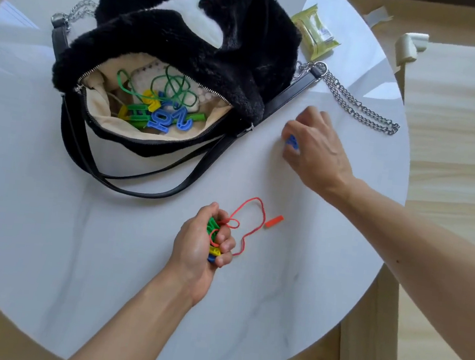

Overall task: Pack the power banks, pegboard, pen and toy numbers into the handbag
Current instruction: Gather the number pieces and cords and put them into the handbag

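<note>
Left hand (204, 242) fisted around coloured plastic toy numbers (213, 237); right hand (312, 147) arched, fingertips seemingly pinching a blue plastic piece (292, 142)

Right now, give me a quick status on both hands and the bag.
Left hand fisted on toy numbers, red cord trailing. Right hand closing on blue piece. Handbag open, nothing blocking.

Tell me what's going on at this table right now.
A person is packing small toys into a fuzzy black handbag that lies unzipped on a round white table. Toy numbers, a green lace and a white pegboard are already inside. The left hand is closed around a bunch of coloured pieces, with a red lace trailing from it onto the table. The right hand is picking up a blue piece beside the bag.
</note>
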`<state>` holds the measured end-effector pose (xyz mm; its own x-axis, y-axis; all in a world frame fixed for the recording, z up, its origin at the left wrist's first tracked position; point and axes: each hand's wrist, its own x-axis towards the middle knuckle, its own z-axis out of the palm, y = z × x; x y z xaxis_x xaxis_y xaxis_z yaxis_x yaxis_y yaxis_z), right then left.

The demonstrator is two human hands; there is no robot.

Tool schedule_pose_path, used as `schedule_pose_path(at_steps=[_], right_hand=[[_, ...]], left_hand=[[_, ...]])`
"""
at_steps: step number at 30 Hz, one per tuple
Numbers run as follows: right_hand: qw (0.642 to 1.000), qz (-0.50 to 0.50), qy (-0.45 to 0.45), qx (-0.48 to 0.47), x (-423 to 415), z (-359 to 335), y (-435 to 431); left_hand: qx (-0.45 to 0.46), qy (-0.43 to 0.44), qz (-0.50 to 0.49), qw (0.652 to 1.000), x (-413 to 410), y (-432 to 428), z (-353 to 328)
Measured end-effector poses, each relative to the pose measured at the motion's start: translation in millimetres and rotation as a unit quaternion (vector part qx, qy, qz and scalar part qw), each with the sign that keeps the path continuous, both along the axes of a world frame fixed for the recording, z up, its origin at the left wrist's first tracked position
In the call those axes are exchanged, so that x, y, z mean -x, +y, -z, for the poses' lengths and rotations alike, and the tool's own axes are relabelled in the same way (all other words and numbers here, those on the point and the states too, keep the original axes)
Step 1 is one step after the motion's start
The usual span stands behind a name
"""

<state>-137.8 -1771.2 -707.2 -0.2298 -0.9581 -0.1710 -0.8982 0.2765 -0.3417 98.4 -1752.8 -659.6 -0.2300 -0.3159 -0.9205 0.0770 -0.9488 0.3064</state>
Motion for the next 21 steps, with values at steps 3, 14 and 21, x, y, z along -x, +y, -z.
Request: schedule_pose_path(at_steps=[3,14,21], right_hand=[[0.999,0.002,-0.029,-0.04,1.5,-5.7,16.5],[0.942,0.021,-0.329,0.058,-129.6,-111.0,65.9],[0.978,-0.038,-0.199,0.048,-143.9,-103.2,85.5]], left_hand=[[-0.003,-0.016,-0.009,1.0,-10.1,-7.5,-2.3],[-0.049,0.126,0.122,0.983,-9.5,-11.6,-18.7],[-0.037,0.049,0.095,0.994,-18.1,-9.4,-19.2]])
